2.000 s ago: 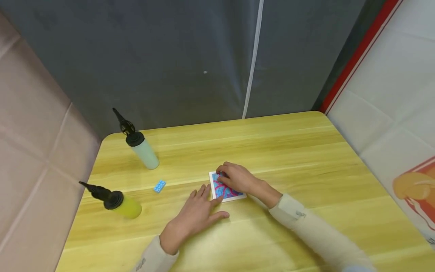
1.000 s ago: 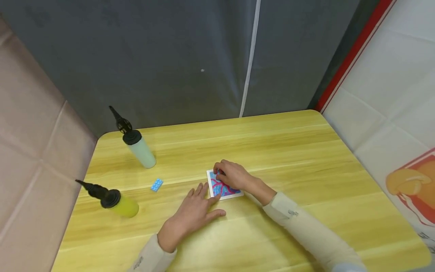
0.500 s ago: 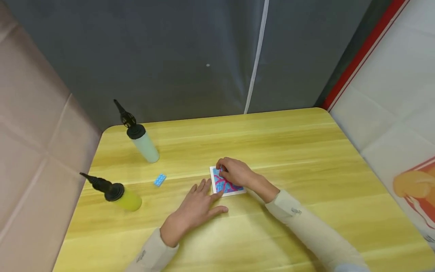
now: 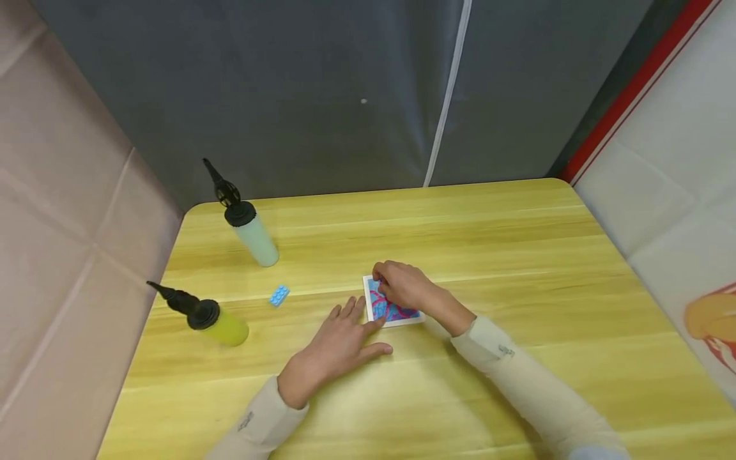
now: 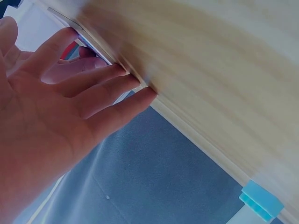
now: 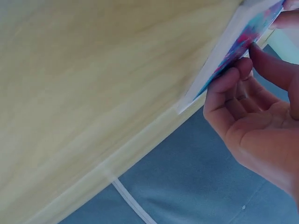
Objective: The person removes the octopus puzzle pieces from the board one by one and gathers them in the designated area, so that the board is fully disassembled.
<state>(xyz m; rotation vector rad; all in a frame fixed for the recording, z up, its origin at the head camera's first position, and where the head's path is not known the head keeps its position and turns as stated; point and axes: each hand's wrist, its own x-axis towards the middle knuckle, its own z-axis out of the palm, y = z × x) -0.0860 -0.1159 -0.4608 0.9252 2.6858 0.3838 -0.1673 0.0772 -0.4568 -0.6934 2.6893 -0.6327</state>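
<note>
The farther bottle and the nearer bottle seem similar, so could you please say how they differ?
The farther bottle is pale green; the nearer bottle is yellow. The farther bottle's tip shows against the dark curtain, the nearer bottle's against the pale wall. Both have black caps and tapering black tips.

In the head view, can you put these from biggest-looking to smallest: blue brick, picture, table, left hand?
1. Table
2. Left hand
3. Picture, partly covered by the right hand
4. Blue brick
</note>
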